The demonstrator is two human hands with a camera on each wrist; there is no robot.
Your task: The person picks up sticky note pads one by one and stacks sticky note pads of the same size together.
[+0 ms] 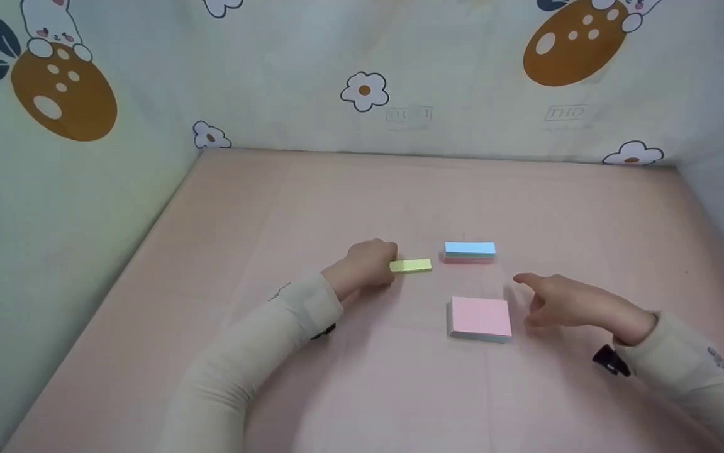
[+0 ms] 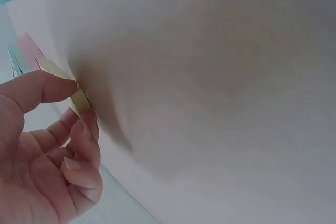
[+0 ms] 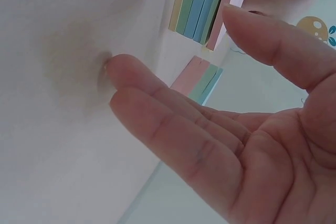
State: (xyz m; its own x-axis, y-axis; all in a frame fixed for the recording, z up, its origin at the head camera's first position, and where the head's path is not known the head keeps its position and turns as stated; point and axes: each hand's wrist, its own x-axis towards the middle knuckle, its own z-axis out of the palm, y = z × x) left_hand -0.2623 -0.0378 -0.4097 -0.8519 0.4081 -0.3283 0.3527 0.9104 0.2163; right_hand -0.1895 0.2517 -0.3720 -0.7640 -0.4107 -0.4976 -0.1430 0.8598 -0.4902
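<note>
My left hand [image 1: 369, 261] pinches a narrow yellow sticky note pad [image 1: 412, 266] between thumb and fingers, low over the table. In the left wrist view the yellow pad's end shows between the fingertips. Just right of it lies a narrow stack of sticky note pads [image 1: 469, 250], blue on top with green and pink below. Nearer to me sits a thick square stack of sticky notes [image 1: 480, 318], pink on top; its layered colours show in the right wrist view. My right hand [image 1: 569, 302] is beside that square stack, fingers extended and holding nothing.
A pink cloth covers the table [image 1: 563, 214]. Pale fabric walls [image 1: 286, 69] printed with flowers and rabbits stand at the back and both sides. A black strap end [image 1: 611, 360] hangs from the right sleeve.
</note>
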